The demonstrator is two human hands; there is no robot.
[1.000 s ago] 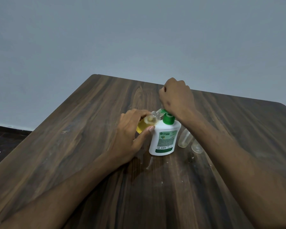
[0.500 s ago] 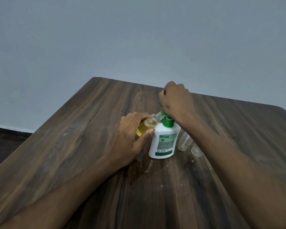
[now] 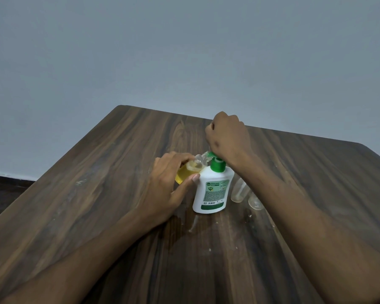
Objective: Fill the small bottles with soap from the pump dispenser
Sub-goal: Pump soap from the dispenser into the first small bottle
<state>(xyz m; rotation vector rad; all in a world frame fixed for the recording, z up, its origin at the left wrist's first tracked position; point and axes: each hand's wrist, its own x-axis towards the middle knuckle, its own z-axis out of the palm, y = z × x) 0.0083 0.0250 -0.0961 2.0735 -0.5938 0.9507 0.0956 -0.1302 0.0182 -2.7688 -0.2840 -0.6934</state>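
A white pump dispenser (image 3: 211, 191) with a green pump head (image 3: 216, 164) is standing upright near the middle of the dark wood-grain bench (image 3: 97, 194). The right hand (image 3: 225, 137) is sitting on top of the pump head as a closed fist, its grip curled tight with the heel of the hand bearing on the green top; whether the fingers are wrapping anything beneath cannot be told. The left hand (image 3: 169, 187) is holding a small clear bottle (image 3: 190, 168) tilted, its grip narrow around the body, thumb lying along the near side and fingers curling over the far side. The small bottle is partly filled with yellow liquid and its open neck is pointing up toward the green spout, meeting it just left of the pump head. Two more small clear bottles (image 3: 239, 190) are standing just right of the dispenser, partly hidden by the right forearm, and they are looking see-through with no yellow showing. A wet smear (image 3: 192, 224) is lying on the bench in front of the dispenser. A plain grey wall (image 3: 184, 51) is rising behind.
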